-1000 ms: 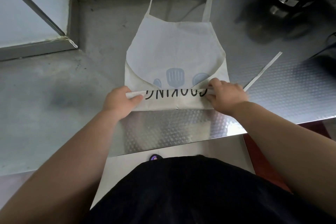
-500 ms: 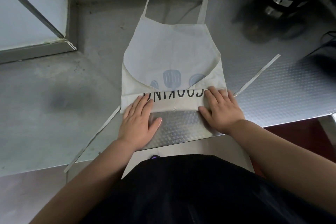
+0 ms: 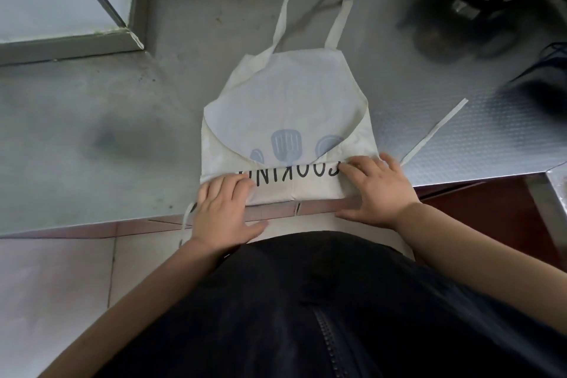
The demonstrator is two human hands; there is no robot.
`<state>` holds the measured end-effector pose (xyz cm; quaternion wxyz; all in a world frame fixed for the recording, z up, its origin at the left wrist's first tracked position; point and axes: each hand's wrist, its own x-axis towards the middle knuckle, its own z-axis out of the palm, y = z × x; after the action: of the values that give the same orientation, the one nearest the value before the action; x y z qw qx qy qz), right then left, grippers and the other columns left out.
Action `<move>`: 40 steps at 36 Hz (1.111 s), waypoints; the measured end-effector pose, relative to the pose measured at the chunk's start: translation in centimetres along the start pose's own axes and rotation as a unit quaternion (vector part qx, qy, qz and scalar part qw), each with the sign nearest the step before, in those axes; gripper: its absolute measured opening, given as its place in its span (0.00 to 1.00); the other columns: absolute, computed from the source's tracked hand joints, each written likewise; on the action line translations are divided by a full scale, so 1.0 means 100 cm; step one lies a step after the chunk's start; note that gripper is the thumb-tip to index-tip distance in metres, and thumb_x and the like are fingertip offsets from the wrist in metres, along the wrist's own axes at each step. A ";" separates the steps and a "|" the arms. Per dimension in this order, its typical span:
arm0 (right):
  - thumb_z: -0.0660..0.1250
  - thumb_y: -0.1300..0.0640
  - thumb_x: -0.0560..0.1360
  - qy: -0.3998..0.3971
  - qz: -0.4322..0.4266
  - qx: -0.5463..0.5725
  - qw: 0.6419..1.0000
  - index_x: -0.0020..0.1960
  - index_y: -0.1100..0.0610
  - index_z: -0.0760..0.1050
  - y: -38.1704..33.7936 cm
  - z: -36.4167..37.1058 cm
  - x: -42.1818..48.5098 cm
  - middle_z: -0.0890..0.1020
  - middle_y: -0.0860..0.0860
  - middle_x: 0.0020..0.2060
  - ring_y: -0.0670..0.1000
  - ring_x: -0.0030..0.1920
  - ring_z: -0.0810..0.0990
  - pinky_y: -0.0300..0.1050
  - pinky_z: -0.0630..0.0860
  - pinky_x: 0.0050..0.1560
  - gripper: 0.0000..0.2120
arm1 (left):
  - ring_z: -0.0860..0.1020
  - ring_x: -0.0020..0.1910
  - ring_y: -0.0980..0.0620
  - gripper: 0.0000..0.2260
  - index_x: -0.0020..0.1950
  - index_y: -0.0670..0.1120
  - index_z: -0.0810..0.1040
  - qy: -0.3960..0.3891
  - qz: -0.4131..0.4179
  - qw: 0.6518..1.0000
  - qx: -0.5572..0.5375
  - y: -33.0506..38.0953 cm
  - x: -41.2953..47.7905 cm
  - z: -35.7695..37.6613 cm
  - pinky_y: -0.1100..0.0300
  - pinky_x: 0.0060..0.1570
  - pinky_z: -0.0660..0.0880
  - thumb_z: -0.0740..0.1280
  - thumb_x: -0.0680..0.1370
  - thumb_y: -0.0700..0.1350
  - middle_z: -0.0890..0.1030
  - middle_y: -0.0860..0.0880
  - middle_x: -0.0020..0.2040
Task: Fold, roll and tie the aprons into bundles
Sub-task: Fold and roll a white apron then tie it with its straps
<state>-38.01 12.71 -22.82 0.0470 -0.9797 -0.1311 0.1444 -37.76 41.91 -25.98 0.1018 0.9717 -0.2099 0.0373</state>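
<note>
A cream apron (image 3: 288,107) lies flat on the steel counter (image 3: 92,138), side flaps folded in, neck loop pointing away from me. Its near end is folded into a narrow band printed "COOKING" in black (image 3: 294,176), right at the counter's front edge. My left hand (image 3: 224,212) lies flat with fingers spread on the band's left end. My right hand (image 3: 377,190) presses flat on the band's right end. One tie strap (image 3: 435,132) trails out to the right; the other tie strap (image 3: 185,218) hangs off the front edge by my left wrist.
Dark, blurred equipment (image 3: 478,0) with cables stands at the back right. A raised white ledge (image 3: 61,37) borders the counter at back left. The patterned steel sheet (image 3: 478,144) ends in a corner at the right, with floor below.
Both hands went from pinching the fold to pressing flat on it. The folded band now sits nearer the counter's front edge, and the view has shifted closer.
</note>
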 end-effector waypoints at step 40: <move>0.37 0.36 0.75 -0.089 0.032 0.025 0.995 0.77 0.47 0.45 -0.039 -0.011 0.054 0.47 0.52 0.77 0.57 0.75 0.50 0.53 0.37 0.74 0.33 | 0.40 0.76 0.45 0.36 0.76 0.60 0.43 -0.221 -0.050 0.974 0.008 0.031 0.051 -0.006 0.48 0.72 0.38 0.34 0.69 0.68 0.40 0.49 0.78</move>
<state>-33.66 17.85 -22.69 0.0550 -0.9650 -0.1001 0.2361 -34.43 37.25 -24.25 0.0468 0.9660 -0.1782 -0.1816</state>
